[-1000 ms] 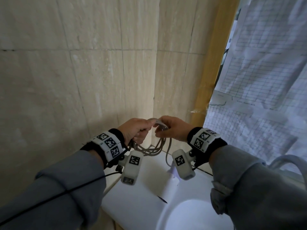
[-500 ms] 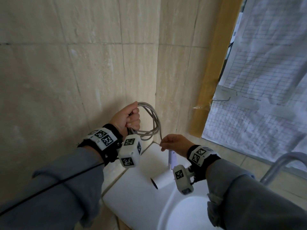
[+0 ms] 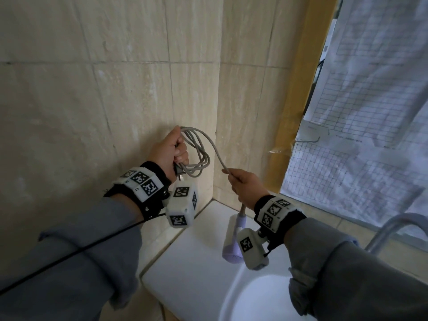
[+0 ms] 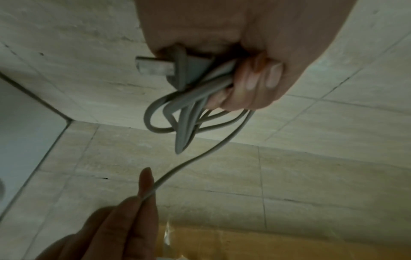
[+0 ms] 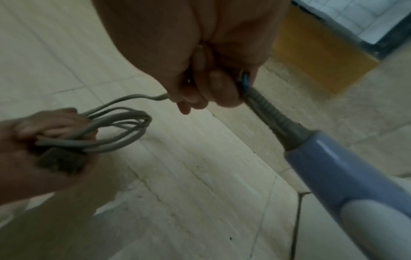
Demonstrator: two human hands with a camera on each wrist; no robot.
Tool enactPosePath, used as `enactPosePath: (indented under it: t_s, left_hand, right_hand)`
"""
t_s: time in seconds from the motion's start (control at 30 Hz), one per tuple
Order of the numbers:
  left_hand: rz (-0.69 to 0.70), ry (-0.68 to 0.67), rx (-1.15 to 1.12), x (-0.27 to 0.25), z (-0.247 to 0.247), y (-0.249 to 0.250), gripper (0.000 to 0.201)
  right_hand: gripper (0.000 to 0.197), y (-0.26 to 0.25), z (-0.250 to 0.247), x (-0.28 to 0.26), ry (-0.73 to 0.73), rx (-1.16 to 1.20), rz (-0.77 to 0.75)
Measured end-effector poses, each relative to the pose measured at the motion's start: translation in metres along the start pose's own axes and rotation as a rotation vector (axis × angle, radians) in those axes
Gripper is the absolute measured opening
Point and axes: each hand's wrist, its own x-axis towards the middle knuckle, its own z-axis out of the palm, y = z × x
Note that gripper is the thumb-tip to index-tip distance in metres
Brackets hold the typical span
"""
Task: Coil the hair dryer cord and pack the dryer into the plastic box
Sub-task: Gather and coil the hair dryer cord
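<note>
Left hand (image 3: 170, 150), frame centre, is clenched round the coiled cord (image 3: 196, 156) and plug (image 4: 155, 67). Right hand (image 3: 247, 188) grips the last free cord run at the strain relief; it has dropped away from the left, pulling out fresh slack. The dryer (image 3: 234, 239) now hangs off the white basin (image 3: 196, 274), lower centre. Judgement: about one wrap left. Count: one cord, roughly four loops, one plug, one dryer. Plastic box not in view.
</note>
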Motion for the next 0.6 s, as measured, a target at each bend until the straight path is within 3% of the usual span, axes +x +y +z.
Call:
enactPosePath:
  t_s: [0.1, 0.23, 0.37, 0.53, 0.6]
  left_hand:
    - [0.084, -0.013, 0.182, -0.002, 0.004, -0.006, 0.039]
    - [0.245, -0.021, 0.600, -0.016, 0.014, -0.016, 0.034]
    - [0.313, -0.133, 0.800, -0.023, 0.021, -0.029, 0.024]
    - [0.360, -0.166, 1.288, -0.021, 0.025, -0.048, 0.043]
    - [0.338, -0.164, 1.305, -0.021, 0.025, -0.051, 0.045]
  right_hand:
    - [0.035, -0.009, 0.000, 0.000, -0.040, -0.156, -0.010]
    - [0.034, -0.025, 0.003, -0.006, -0.155, -0.222, 0.020]
    - [0.033, -0.048, -0.001, -0.018, -0.321, -0.343, 0.005]
    - [0.019, -0.064, -0.002, -0.025, -0.426, -0.341, 0.005]
    - [0.018, -0.064, -0.008, -0.026, -0.379, -0.333, -0.033]
